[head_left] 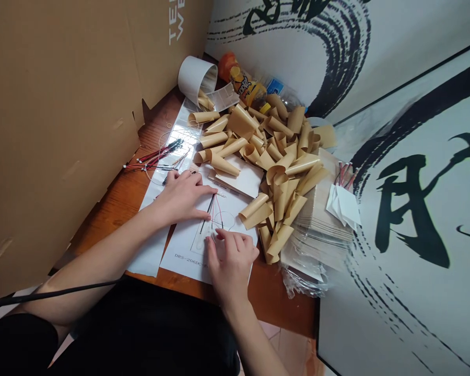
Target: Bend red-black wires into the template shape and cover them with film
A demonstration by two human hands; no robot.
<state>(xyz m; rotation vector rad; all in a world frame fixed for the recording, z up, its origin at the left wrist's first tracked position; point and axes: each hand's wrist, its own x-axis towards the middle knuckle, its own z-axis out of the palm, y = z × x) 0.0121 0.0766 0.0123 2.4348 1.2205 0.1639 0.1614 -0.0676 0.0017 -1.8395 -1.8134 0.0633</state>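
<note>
My left hand (186, 196) rests on a white printed sheet (182, 243), thumb and index finger spread apart. Its index fingertip lies at the upper end of a small bunch of thin red and black wires (220, 209), which fan out toward me. My right hand (234, 256) is low over the same sheet, at the lower ends of the wires. Its thumb and index finger are a little apart, the other fingers curled; I see nothing held between them. Lettering beginning "DRS-206DC" shows on the sheet, partly covered by my right hand.
Rolled brown paper pieces (254, 151) are heaped behind the sheet. More red and black wires (160, 154) lie at left. A white cup (196, 75) lies tipped beside an orange-labelled bottle (248, 89). Stacked cards (321, 224) stand right. A cardboard wall (70, 115) bounds the left.
</note>
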